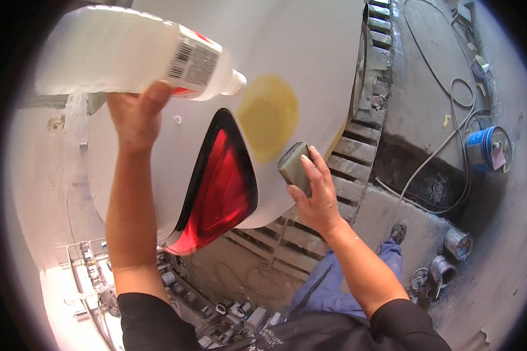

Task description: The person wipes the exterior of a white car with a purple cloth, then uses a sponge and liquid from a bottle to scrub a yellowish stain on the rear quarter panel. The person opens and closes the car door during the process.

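I have the left hand point(136, 120) gripping a tilted translucent bottle point(114, 52), the right hand point(321, 196) a sanding block point(295, 166); overtipping could, I judge, flood the yellow patch point(269, 120).

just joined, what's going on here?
A person's left hand holds a large white bottle on its side, spout toward a yellow patch on a white panel. The right hand grips a grey-green block near the patch's lower edge. A red light sits in the panel beside them.
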Available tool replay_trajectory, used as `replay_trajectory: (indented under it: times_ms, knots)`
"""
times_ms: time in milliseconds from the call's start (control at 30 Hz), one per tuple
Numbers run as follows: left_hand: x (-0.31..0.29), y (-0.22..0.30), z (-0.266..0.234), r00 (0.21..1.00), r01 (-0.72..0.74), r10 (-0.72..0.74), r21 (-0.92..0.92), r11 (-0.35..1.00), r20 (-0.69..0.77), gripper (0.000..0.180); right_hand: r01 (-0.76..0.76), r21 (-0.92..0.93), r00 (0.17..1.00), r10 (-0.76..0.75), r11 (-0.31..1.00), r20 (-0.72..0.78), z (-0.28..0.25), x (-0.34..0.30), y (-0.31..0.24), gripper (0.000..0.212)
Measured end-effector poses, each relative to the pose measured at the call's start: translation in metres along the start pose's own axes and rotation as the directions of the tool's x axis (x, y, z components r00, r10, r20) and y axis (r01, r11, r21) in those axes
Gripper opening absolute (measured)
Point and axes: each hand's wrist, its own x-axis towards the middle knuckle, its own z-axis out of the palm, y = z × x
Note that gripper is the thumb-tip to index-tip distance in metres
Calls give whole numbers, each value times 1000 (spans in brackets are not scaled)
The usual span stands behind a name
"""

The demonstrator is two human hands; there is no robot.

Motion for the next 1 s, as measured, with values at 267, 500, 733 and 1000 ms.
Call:
replay_trajectory:
  times_ms: [267,500,733,1000]
  knots:
    - [5,-56,-70,985,167,-170,-205,964,2,55,62,66,991,-54,996,-125,62,-11,6,68]
    - [13,-36,-58,988,-112,103,80,991,111,61,116,92,975,-95,989,-202,69,29,-2,74]
    - [28,-23,-56,459,-663,533,674,-328,711,22,41,137,972,-8,990,-233,84,-23,5,71]
    - [26,-4,-28,497,-680,493,674,-289,714,43,65,108,965,-35,992,-259,79,8,-6,74]
